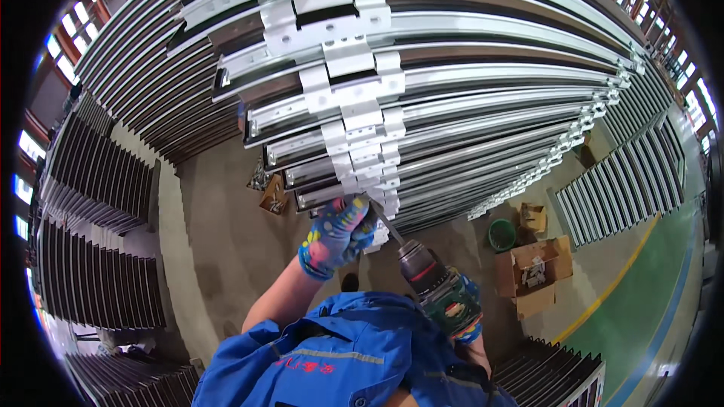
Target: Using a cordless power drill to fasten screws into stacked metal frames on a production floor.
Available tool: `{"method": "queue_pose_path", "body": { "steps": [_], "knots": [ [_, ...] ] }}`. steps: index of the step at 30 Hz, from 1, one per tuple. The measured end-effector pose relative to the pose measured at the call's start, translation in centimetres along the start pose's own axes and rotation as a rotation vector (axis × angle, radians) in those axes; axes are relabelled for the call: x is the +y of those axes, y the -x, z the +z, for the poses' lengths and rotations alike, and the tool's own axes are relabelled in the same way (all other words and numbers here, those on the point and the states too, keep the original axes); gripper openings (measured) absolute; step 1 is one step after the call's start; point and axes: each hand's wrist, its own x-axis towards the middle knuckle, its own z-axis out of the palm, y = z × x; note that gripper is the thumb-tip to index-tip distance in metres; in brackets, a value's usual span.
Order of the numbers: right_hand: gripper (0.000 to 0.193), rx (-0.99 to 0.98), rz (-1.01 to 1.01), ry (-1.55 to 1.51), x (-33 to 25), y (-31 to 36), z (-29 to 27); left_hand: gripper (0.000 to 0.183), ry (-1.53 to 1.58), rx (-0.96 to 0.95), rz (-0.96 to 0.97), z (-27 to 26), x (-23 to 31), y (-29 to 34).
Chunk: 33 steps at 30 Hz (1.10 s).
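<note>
My right hand, in a patterned blue glove, grips a cordless drill with a dark green body and a black chuck. Its long bit points up and left toward the lower end of a column of white metal brackets. By the tip of that bit is my left hand, in a matching glove, with its fingers closed; whatever lies between them is hidden. The brackets sit on the ends of stacked long silver and dark frame profiles in front of me.
More stacked profiles stand along the left, and another row at the right. On the floor are an open cardboard box with small metal parts, a green bucket, a smaller box, and an open carton.
</note>
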Motion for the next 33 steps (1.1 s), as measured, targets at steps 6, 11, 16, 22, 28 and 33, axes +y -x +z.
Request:
{"method": "queue_pose_path", "body": {
  "steps": [6, 11, 16, 22, 28, 33],
  "knots": [
    [0.037, -0.016, 0.16, 0.055, -0.7, -3.6, 0.6, 0.021, 0.039, 0.276, 0.059, -1.5, 0.3, 1.2],
    [0.027, 0.024, 0.138, 0.085, -1.6, -5.9, 0.8, 0.019, -0.12, 0.5, 0.29, -3.6, 0.9, 0.3],
    [0.02, 0.069, 0.097, 0.19, -1.9, -7.0, 1.8, 0.026, -0.255, 0.42, 0.334, -3.6, 1.5, -1.2],
    [0.015, 0.208, -0.027, -0.102, -0.5, -6.7, 5.5, 0.028, -0.267, 0.387, 0.309, -4.0, 2.8, -1.5],
    [0.024, 0.218, 0.437, -0.713, -1.3, -5.2, 6.5, 0.022, -0.124, 0.259, 0.36, -5.1, 2.2, -2.9],
    [0.035, 0.226, 0.533, -0.752, -3.8, -6.7, 6.3, 0.022, -0.045, 0.183, 0.417, -5.8, 2.0, -3.7]
  ]
}}
